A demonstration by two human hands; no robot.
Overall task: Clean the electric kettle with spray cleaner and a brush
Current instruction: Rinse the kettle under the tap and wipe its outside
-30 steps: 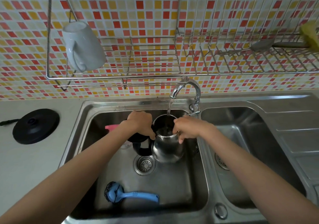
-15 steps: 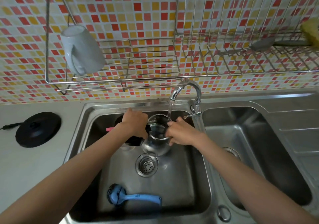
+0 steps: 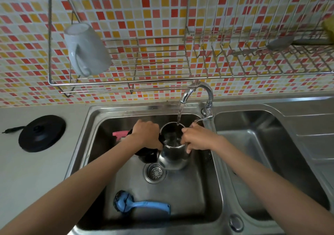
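Observation:
A steel electric kettle (image 3: 174,157) stands upright in the left sink basin (image 3: 189,198) under the tap (image 3: 197,91), and water runs into its open top. My left hand (image 3: 147,135) grips the kettle's black handle on its left side. My right hand (image 3: 196,138) holds the rim on the right, fingers curled over the edge. A blue brush (image 3: 137,204) lies on the basin floor near the front. A pink spray cleaner head (image 3: 120,134) shows behind my left wrist; the bottle itself is hidden.
The kettle's black power base (image 3: 42,133) sits on the counter at the left. A white mug (image 3: 86,51) hangs in the wire rack (image 3: 144,75) above the sink. The drain (image 3: 155,172) lies just in front of the kettle. The right basin (image 3: 271,162) adjoins.
The kettle has shifted a little within the basin under the running water, and both hands kept their hold. The view has moved slightly.

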